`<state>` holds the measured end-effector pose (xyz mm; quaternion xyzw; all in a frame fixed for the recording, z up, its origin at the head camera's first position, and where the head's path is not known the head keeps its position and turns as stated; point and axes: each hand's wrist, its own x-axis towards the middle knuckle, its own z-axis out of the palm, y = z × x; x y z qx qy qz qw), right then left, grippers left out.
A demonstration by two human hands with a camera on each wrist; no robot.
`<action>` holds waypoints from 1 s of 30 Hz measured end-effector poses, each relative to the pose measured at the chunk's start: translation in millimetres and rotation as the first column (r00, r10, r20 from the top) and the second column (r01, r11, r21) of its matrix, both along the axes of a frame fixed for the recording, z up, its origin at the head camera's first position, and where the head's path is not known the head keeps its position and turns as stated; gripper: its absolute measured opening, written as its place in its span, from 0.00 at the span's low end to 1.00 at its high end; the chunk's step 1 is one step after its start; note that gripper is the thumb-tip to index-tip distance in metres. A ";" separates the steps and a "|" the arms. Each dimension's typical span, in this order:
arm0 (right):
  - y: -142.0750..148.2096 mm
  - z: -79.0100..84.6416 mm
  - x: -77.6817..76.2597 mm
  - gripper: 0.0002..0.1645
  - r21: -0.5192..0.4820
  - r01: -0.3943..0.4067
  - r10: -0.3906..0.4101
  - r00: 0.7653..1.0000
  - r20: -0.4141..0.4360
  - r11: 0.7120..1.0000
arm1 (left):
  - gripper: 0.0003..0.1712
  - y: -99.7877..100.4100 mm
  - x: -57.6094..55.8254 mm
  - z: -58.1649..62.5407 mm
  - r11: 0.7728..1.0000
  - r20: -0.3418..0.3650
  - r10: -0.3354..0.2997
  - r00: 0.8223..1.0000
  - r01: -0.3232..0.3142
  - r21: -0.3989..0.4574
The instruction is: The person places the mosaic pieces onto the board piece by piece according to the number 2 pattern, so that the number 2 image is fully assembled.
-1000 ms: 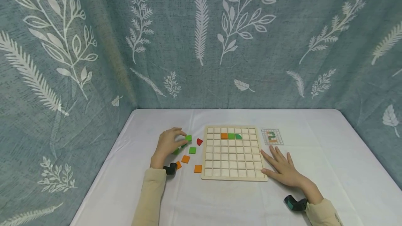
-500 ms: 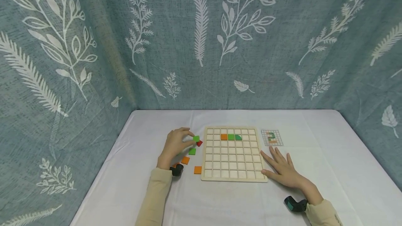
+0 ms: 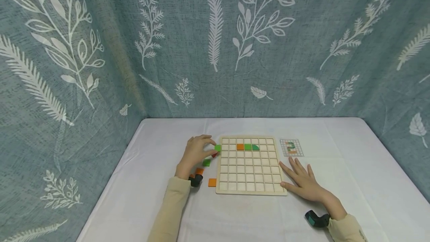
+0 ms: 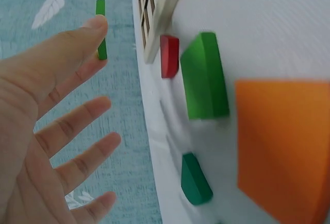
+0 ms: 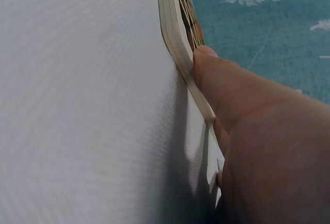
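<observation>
My left hand [image 3: 196, 152] pinches a light green square tile [image 3: 218, 148] between thumb and index finger, held up at the left edge of the wooden grid board [image 3: 249, 189]. In the left wrist view the tile [image 4: 101, 46] is seen edge-on, and the other fingers spread apart below it. An orange square [image 3: 240, 146], a green square [image 3: 248, 147] and a dark green rounded piece [image 3: 255, 147] sit in one row of the board. My right hand [image 3: 304, 182] lies with fingers spread, thumb and index fingertips touching the board's right edge.
Loose pieces lie left of the board: a red piece [image 4: 169, 56], a green square [image 3: 206, 163], a dark green piece [image 4: 196, 179] and orange squares, one [image 3: 212, 182] near the board's corner. A printed pattern card [image 3: 291, 147] lies to the board's right.
The left hand has lifted the green tile from among the loose pieces and carried it right to the board's left edge. The right hand stays in place.
</observation>
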<state>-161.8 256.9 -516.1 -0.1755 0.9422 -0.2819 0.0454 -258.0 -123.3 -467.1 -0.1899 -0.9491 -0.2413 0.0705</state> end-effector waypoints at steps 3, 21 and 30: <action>-0.2 -0.4 0.3 0.41 0.002 0.001 -0.001 1.000 -0.001 1.000 | 0.16 5.7 -0.5 1.3 1.000 -0.008 -0.010 1.000 0.010 0.003; 0.4 -3.9 0.5 0.41 0.008 -0.002 0.002 1.000 -0.013 1.000 | 0.16 38.1 -3.7 6.6 0.994 -0.006 -0.109 0.994 0.109 0.017; 0.3 -3.5 0.2 0.41 0.021 0.004 -0.003 1.000 -0.013 1.000 | 0.17 57.1 -6.9 6.2 0.989 0.011 -0.148 0.989 0.148 -0.004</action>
